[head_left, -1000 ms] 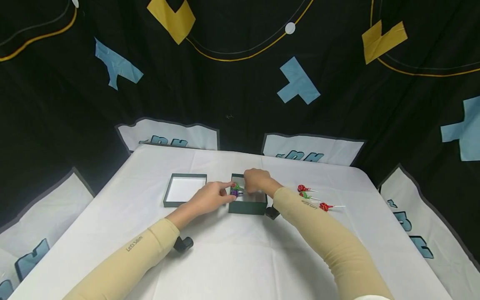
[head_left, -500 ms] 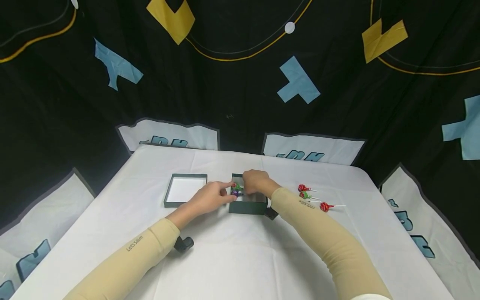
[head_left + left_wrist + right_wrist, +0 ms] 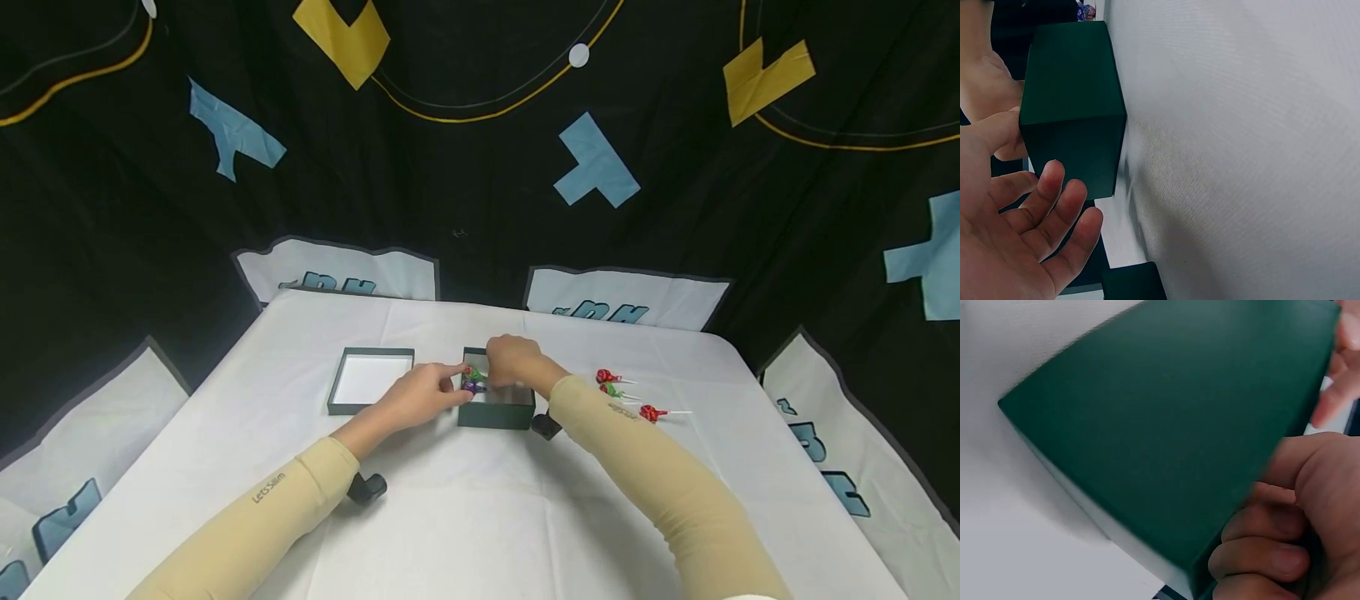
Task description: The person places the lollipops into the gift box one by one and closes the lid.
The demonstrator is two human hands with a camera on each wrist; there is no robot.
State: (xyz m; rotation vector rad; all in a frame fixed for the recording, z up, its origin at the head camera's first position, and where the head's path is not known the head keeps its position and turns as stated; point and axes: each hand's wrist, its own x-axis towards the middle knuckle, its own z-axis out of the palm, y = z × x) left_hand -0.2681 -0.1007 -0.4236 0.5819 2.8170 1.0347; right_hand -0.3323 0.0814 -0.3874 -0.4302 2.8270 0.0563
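Note:
A dark green box (image 3: pixel 495 415) stands uncovered on the white table. Several lollipops (image 3: pixel 472 383) lie inside at its left end, their round heads wrapped in red, green and purple and their sticks pointing right. My left hand (image 3: pixel 417 395) is at the box's left side, thumb and index finger at the rim beside the lollipop heads; the other fingers (image 3: pixel 1072 200) hang loosely outside the wall. Over the box my right hand (image 3: pixel 516 361) reaches in with curled fingers (image 3: pixel 1260 556), at the stick end of a lollipop; its fingertips are hidden by the hand and the wall.
To the left lies a shallow lid (image 3: pixel 371 408), white inside with a green rim. Right of the box, past my right forearm, lie a red lollipop (image 3: pixel 604 376), a green lollipop (image 3: pixel 609 389) and another red lollipop (image 3: pixel 649 413). A black curtain (image 3: pixel 480 208) hangs behind the table.
My right hand and forearm shift very slightly over the box. My left hand, the box, the lid and the lollipops at the right stay in place.

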